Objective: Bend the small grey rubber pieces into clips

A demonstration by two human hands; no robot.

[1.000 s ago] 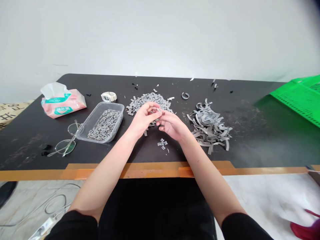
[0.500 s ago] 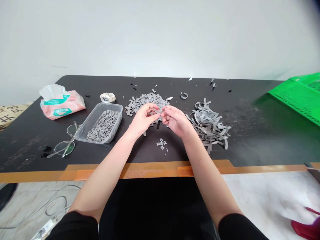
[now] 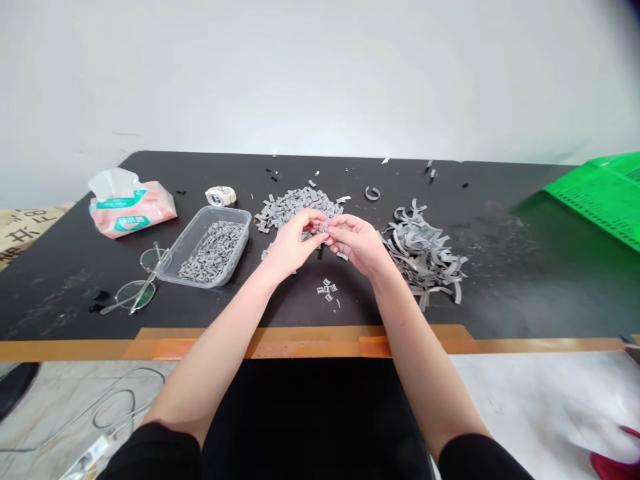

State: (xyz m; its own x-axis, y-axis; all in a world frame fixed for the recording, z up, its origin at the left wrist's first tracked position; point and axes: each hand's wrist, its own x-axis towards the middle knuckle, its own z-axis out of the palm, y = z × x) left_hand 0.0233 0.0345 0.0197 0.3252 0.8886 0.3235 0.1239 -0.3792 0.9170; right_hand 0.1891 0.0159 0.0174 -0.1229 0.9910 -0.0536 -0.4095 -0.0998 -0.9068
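Observation:
My left hand (image 3: 295,243) and my right hand (image 3: 357,243) meet fingertip to fingertip over the middle of the table, both pinched on one small grey piece (image 3: 324,229). Fingers cover most of it, so its exact kind is unclear. Just behind them spreads a heap of flat grey pieces (image 3: 290,205). Several small grey frame-like pieces (image 3: 327,288) lie on the tabletop nearer to me. Right of my right hand is a tangled pile of curved grey strips (image 3: 420,250).
At left stand a clear plastic tub (image 3: 167,263) of small grey parts, eyeglasses (image 3: 135,293), a tissue pack (image 3: 133,210) and a white tape roll (image 3: 221,195). A green perforated basket (image 3: 600,193) sits far right. Brown tape (image 3: 310,340) lines the black table's front edge.
The whole view has shifted slightly, so things appear a little further right. My hands stay together, fingers pinched; a grey piece now shows between the fingertips.

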